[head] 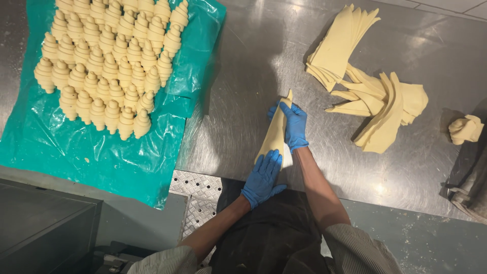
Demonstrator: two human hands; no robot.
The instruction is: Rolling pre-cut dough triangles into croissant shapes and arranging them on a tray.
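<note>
Brushed stainless steel worktable (253, 61) fills most of the view, with a perforated metal step (198, 195) and a dark cabinet top (45, 218) below its near edge. On the bare steel just in front of the person lies a long pale yellow triangle of raw dough (275, 133), its narrow tip pointing away. The left hand (263, 177), in a blue glove, lies flat on the wide near end with its fingers spread. The right hand (294, 126), gloved the same, closes over the far tip, apparently pinching it, though the thumb is hidden under the dough.

The strip looks soft, light and limp, likely to stretch or tear if pulled hard and to stick a little to gloves. By my judgement it is best held at its two ends, as now, with flat fingers rather than a tight pinch.

To the right, well apart, sits a loose pile of cut pale dough triangles (375, 96), and a small crumpled scrap of dough (465, 129) lies near the table edge. On the left, rows of shaped raw croissants (111, 66) rest on a green plastic sheet (101, 157). The top row is cut off by the frame. A grey object at the far right edge is too cropped to identify.
</note>
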